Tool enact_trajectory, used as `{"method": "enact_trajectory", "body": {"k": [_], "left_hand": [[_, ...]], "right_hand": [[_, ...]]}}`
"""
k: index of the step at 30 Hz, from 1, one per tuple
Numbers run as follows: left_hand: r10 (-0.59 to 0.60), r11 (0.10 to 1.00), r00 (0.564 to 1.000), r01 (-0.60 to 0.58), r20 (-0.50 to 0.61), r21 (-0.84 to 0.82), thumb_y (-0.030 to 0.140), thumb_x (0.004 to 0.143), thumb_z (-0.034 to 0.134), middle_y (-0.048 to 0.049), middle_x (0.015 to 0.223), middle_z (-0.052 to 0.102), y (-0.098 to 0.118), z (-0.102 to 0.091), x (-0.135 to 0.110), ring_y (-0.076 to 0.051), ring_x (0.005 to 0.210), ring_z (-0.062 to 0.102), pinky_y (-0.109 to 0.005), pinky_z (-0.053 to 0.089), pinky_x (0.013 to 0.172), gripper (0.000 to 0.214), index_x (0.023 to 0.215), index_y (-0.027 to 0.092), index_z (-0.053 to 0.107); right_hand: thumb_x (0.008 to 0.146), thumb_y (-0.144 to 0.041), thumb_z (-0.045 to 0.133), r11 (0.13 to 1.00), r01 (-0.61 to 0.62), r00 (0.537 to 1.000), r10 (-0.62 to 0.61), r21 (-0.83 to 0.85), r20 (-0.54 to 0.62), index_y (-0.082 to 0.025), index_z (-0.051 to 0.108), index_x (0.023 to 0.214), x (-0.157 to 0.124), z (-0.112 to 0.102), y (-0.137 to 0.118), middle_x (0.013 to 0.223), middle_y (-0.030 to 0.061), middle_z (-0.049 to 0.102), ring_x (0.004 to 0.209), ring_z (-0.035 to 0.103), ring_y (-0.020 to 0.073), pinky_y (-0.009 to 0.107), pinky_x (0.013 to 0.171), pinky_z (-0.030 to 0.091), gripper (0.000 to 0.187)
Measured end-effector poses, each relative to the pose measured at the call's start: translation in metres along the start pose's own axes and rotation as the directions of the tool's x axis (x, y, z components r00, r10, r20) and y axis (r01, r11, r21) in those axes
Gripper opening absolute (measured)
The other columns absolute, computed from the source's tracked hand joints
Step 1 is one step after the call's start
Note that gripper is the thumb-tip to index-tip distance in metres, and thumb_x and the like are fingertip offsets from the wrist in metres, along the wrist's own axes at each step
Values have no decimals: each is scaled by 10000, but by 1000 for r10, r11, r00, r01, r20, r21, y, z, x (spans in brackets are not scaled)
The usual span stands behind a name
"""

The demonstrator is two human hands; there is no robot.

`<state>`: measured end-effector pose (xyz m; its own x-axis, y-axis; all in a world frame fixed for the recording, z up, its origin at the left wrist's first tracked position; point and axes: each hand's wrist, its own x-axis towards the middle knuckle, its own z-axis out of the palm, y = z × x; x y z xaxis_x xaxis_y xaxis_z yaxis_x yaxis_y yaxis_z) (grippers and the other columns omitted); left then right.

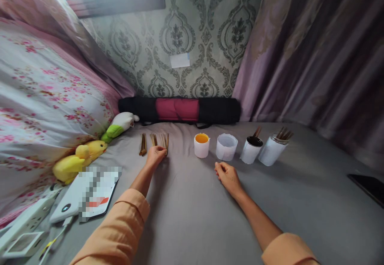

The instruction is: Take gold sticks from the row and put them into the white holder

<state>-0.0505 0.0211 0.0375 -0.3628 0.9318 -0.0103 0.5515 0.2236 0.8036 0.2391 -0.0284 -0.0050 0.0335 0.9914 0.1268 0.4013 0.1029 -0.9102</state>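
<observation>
My left hand (pixel 156 156) is at the near end of the rightmost bundle of thin brown sticks (pixel 163 140), its fingertips pinched on them and covering their lower ends. A middle bundle (pixel 153 138) lies partly behind that hand, and a left bundle (pixel 143 144) rests beside it. My right hand (pixel 228 177) is loosely closed in front of a white cup (pixel 227 153), apart from it, with nothing visible in the fingers. Left of that cup stands a white-wrapped cup with an orange inside (pixel 201 149). To its right are a dark-lined can (pixel 251 153) and a glass jar (pixel 269 153), both wrapped in white and holding brown sticks.
A black and red roll (pixel 177 110) lies along the wall. At left are plush toys (pixel 87 153), a white power bank (pixel 64 205), a phone (pixel 103 201) and a power strip (pixel 24 225). A dark flat device (pixel 367 187) lies at far right on the grey sheet (pixel 192 225).
</observation>
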Motion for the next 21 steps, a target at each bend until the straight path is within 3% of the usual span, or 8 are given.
{"method": "enact_trajectory", "body": {"k": [4, 10, 21], "left_hand": [[-46, 975, 998, 52, 30, -216, 264, 589, 558, -70, 586, 602, 1, 5, -4, -145, 524, 562, -211, 391, 433, 198, 690, 96, 589], [-107, 868, 990, 138, 92, -478, 206, 596, 590, -69, 598, 600, 4, 11, -10, -123, 506, 567, -221, 441, 455, 155, 692, 89, 553], [-124, 657, 970, 239, 211, -715, 90, 673, 568, -68, 661, 611, -2, 24, -20, -79, 523, 568, -185, 467, 502, 67, 737, 78, 553]], "right_hand": [[772, -493, 373, 1000, 6, 1000, -6, -8, 7, -150, 538, 639, 0, 0, 2, 515, -2, 503, 424, 433, 86, 190, 406, 302, 402], [774, -484, 372, 1000, 6, 1000, -6, -15, 8, -149, 539, 636, -1, -1, 0, 520, 0, 507, 432, 433, 85, 188, 410, 300, 398], [772, -488, 376, 1000, 11, 1000, -11, -9, 5, -147, 545, 638, -1, -1, -1, 521, -1, 512, 435, 441, 86, 191, 416, 307, 404]]}}
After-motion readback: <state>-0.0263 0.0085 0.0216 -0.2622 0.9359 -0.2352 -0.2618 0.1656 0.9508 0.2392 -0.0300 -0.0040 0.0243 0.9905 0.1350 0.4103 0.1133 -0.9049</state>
